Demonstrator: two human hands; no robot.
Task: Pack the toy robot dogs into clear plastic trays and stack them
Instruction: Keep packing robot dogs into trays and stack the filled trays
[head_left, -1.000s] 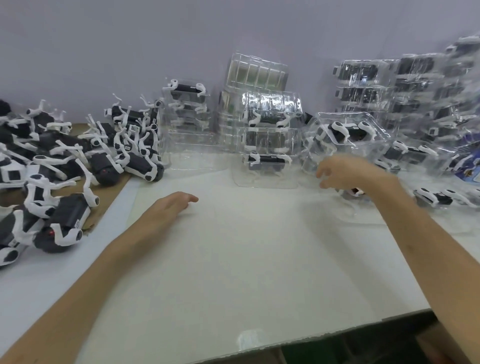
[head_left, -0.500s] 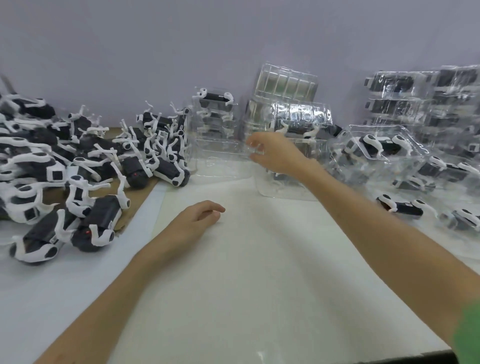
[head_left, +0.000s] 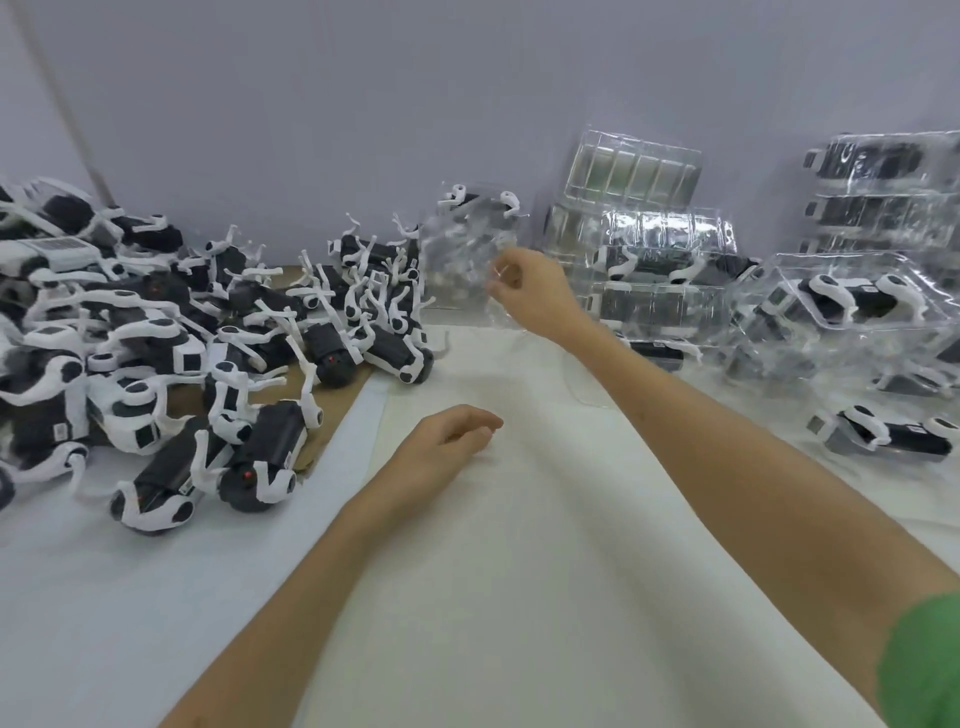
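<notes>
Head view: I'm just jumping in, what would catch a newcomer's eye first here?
The big heap of black-and-white toy robot dogs sprawled across the left side. Next, the right hand stretched toward the back, pinching the edge of a clear tray, with stacks of packed trays filling the right. The left hand rests, holding nothing, on the white sheet in the middle.

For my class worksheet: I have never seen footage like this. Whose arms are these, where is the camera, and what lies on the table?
There is no machine here. A person wears a camera on the head, so this single picture looks down along their own two arms. The left hand rests loosely on the white table and holds nothing. The right hand reaches forward and pinches a clear tray, which looks blurred. Loose toy dogs lie piled at the left; packed trays are stacked at the right.
</notes>
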